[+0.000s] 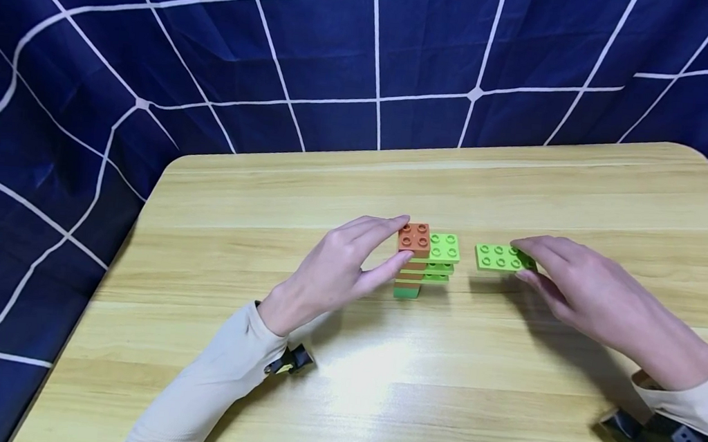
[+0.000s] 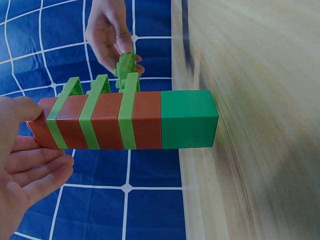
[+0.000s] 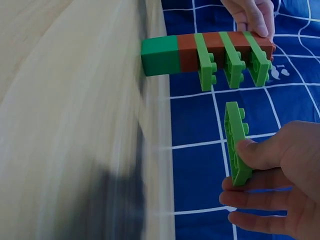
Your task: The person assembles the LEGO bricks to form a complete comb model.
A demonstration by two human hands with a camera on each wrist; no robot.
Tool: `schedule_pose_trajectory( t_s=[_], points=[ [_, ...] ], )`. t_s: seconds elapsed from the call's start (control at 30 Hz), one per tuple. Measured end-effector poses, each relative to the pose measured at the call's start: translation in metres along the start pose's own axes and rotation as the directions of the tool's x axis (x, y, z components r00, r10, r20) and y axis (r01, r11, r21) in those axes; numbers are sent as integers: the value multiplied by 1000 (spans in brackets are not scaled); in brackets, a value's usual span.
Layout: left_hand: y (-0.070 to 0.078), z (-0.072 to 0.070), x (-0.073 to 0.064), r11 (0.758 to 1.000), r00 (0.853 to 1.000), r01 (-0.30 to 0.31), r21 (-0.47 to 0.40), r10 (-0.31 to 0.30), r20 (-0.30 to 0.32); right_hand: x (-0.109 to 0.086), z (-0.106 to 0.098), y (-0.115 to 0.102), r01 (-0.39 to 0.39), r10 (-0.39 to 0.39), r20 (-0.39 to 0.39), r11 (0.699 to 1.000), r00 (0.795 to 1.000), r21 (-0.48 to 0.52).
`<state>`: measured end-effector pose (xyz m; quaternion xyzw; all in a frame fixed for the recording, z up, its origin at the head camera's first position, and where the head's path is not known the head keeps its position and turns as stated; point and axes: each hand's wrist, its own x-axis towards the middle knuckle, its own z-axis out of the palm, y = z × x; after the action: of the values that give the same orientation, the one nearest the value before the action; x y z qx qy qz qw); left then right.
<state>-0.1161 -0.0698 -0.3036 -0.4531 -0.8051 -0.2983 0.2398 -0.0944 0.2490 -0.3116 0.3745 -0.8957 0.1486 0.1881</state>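
A tower of toy building bricks (image 2: 147, 120) stands upright on the table, with a darker green brick (image 2: 187, 119) at its base. Above that, reddish-brown bricks alternate with thin light green plates (image 3: 232, 62), three of which jut out to the right. My left hand (image 1: 344, 265) pinches the topmost brown brick (image 1: 413, 239) between thumb and fingers. To the right of the tower, my right hand (image 1: 603, 303) holds a loose light green plate (image 3: 235, 135) by its right end, studs up and raised above the table. A gap separates this plate from the tower.
The wooden table (image 1: 220, 252) has a rounded back edge. Behind it and on the left hangs a dark blue curtain (image 1: 317, 58) with white lines. Small black wrist devices sit below both hands, the left device (image 1: 292, 360) close over the tabletop.
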Motion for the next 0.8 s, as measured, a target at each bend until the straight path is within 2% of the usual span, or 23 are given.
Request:
schedule_pose_trajectory(
  t_s=[0.8],
  points=[
    [1, 0, 0, 1000, 1000, -12, -9, 12, -10, 20, -12, -12, 60, -64, -140, 998, 988, -31]
  ],
)
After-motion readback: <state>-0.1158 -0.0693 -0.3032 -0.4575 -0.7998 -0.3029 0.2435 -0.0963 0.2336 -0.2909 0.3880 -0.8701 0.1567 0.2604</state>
